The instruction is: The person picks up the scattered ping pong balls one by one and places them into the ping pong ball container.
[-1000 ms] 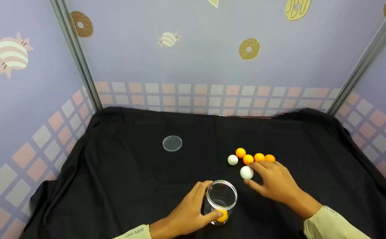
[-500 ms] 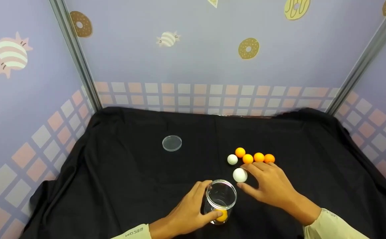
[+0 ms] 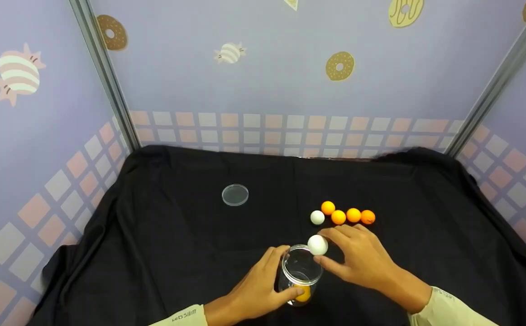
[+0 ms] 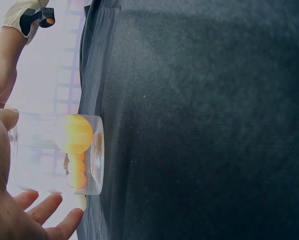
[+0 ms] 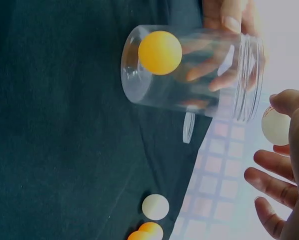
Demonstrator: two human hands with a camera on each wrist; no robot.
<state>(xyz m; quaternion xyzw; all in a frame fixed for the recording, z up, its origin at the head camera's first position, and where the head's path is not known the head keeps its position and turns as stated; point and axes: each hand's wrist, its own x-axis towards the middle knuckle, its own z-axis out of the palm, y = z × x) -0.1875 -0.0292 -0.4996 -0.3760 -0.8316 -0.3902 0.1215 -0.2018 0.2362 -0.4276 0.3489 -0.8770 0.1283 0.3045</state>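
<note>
A clear jar (image 5: 209, 75) with a threaded, lidless mouth stands on the black cloth, one orange ping-pong ball (image 5: 160, 53) at its bottom. My left hand (image 3: 256, 287) grips the jar's side, thumb in front and fingers behind. Between thumb and fingers of my right hand (image 3: 365, 260) is a white ping-pong ball (image 3: 317, 245), pinched right at the jar's rim on its far right side. Below that hand in the right wrist view, the other fingers are spread. Beyond it lie several orange ping-pong balls (image 3: 338, 217) and another white ping-pong ball (image 3: 317, 218).
A clear round lid (image 3: 235, 195) lies on the black cloth (image 3: 190, 235), farther back and left of the jar. Patterned panels (image 3: 263, 81) wall in the back and both sides, with metal posts (image 3: 109, 77) at the corners.
My right hand has carried the white ping-pong ball left and toward me, from beside the loose balls to the jar's rim. The left hand and jar have stayed in place.
</note>
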